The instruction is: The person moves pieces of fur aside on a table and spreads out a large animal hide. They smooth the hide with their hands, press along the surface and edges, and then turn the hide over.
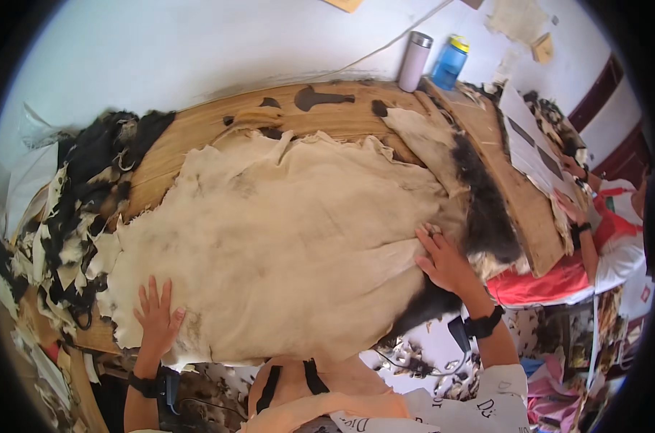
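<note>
A large pale hide lies flesh side up across the wooden table, its edges ragged and curling in places. My left hand rests flat on its lower left part, fingers spread. Toward the right edge, my right hand presses on the hide with thumb and fingers apart; shallow creases run leftward from it. Dark fur shows below the right hand, where the underside comes into view. Another hide piece with pale and black fur lies just right of the big one, partly covered by it.
Black and pale fur scraps are heaped at the left. Dark pattern-like pieces lie on the wooden table near the wall. A pink flask and a blue bottle stand behind. A co-worker's hands touch a sheet at the right.
</note>
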Tool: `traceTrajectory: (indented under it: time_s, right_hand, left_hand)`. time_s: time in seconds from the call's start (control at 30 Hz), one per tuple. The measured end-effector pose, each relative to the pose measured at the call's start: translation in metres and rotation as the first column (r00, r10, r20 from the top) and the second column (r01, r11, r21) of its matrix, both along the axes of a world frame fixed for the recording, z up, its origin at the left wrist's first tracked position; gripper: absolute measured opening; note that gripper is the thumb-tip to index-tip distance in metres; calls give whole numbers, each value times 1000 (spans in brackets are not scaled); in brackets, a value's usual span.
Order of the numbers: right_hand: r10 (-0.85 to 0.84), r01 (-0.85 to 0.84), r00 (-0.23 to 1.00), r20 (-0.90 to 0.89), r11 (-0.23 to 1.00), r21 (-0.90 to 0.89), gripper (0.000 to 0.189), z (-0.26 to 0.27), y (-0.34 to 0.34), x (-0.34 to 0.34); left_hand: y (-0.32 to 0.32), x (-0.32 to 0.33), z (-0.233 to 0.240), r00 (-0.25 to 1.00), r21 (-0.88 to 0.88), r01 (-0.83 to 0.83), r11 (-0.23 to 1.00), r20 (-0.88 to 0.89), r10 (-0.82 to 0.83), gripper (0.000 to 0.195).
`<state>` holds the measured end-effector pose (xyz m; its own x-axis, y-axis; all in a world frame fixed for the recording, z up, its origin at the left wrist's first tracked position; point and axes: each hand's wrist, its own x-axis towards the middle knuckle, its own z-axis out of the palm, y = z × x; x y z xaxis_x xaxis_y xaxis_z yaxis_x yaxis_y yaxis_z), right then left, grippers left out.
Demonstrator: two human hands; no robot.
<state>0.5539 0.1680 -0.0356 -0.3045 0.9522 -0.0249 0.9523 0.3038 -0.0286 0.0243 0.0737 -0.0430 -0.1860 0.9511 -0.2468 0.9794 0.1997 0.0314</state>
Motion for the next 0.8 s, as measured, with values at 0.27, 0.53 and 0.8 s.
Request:
traceTrajectory:
  time_s: [0.27, 0.53, 0.8]
  right_hand:
    - [47, -105, 912, -408, 987, -121, 50, -42, 50, 18]
    - [52, -50, 917, -395, 999, 15, 46, -34, 24, 13]
    - [304, -219, 940, -152, 884, 413, 33, -14, -25, -10]
  left_hand:
    - [20, -20, -23, 997, 109, -46, 993, -51, 52, 56]
    - [-12, -19, -13, 988, 131, -49, 990, -140, 67, 57]
    - [-37, -43, -13, 991, 104, -69, 992, -104, 80, 57]
